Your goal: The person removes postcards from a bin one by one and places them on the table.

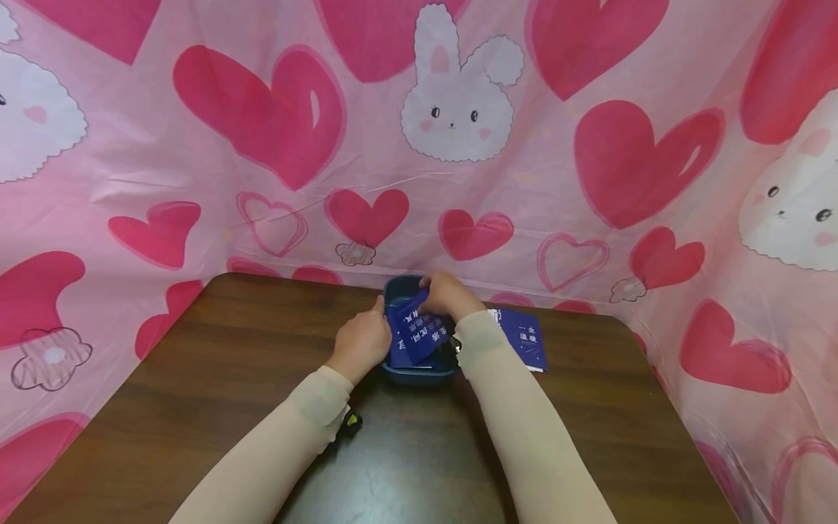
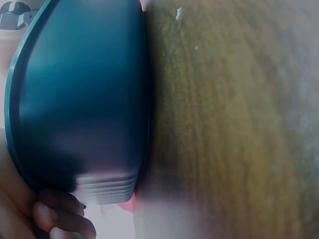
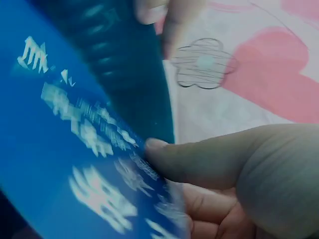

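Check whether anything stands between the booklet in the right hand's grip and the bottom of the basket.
Yes: another blue booklet is in the basket, partly hidden under the held booklet. Nothing visible comes between the right hand and the held booklet, which it pinches.

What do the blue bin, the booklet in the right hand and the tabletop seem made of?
Bin: probably moulded plastic, smooth with a soft sheen; the formed rim and ridged wall suggest it.
Booklet: likely paper or card, smooth, perhaps coated; it is thin, with white print on blue.
Tabletop: wood or wood-look laminate, I can't tell which; brown grain and a soft reflection show.
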{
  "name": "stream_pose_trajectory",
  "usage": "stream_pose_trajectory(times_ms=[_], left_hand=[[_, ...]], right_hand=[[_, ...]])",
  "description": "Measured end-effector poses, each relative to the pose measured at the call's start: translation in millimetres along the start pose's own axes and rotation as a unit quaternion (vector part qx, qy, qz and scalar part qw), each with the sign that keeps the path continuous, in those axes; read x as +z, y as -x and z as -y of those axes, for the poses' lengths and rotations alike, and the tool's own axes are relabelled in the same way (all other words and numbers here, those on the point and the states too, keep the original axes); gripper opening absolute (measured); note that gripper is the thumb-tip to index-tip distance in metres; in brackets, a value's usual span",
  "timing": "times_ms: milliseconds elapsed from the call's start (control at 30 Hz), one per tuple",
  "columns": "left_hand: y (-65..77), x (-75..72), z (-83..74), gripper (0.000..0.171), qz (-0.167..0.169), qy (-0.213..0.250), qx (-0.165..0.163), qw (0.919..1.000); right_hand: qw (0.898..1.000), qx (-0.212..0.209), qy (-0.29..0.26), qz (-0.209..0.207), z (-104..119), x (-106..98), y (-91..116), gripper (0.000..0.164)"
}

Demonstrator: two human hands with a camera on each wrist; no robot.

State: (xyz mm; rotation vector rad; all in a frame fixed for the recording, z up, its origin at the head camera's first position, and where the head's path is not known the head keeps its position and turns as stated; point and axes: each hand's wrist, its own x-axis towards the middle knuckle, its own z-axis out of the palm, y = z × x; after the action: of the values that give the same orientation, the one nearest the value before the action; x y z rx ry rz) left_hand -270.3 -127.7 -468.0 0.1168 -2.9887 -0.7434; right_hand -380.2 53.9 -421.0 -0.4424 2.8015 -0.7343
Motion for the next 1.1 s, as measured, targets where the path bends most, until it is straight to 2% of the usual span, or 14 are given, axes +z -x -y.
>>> stream_pose_trajectory(times_ms=[167, 333, 467, 600, 733, 833, 967, 1100], left_hand=[[-1.0, 1.2, 0.8, 0.061, -0.007, -0.004, 0.003, 1.0], [-0.9, 1.7, 0.6, 0.061, -0.006, -0.004, -0.001, 1.0], [-0.6, 1.3, 0.1, 0.061, -0.006, -0.007, -0.003, 0.9999], [-0.4, 0.6, -0.9, 0.06, -0.008, -0.009, -0.004, 0.9999], [-0.4, 1.8, -2.9, 0.06, -0.015, -0.006, 0.001, 0.9999], [-0.4, 2.8, -3.7, 0.06, -0.017, -0.004, 0.003, 0.9998], [-1.0, 3.4, -2.8, 0.06, -0.014, -0.003, 0.003, 0.9999], [0.4, 2.3, 0.1, 0.061, -0.016, -0.004, -0.002, 0.9999]], right_hand=[[0.997, 0.02, -0.076, 0.007, 4, -9, 15, 0.064], [0.993, 0.026, -0.115, 0.007, -5, -9, 20, 0.061], [0.988, 0.014, -0.155, 0.001, -15, -13, 26, 0.061], [0.983, -0.005, -0.183, -0.022, -24, -24, 34, 0.064], [0.978, -0.002, -0.202, -0.048, -39, -35, 40, 0.066], [0.969, -0.001, -0.242, -0.057, -54, -41, 44, 0.065], [0.958, -0.022, -0.28, -0.059, -72, -47, 49, 0.064], [0.951, -0.032, -0.301, -0.058, -83, -52, 51, 0.064]])
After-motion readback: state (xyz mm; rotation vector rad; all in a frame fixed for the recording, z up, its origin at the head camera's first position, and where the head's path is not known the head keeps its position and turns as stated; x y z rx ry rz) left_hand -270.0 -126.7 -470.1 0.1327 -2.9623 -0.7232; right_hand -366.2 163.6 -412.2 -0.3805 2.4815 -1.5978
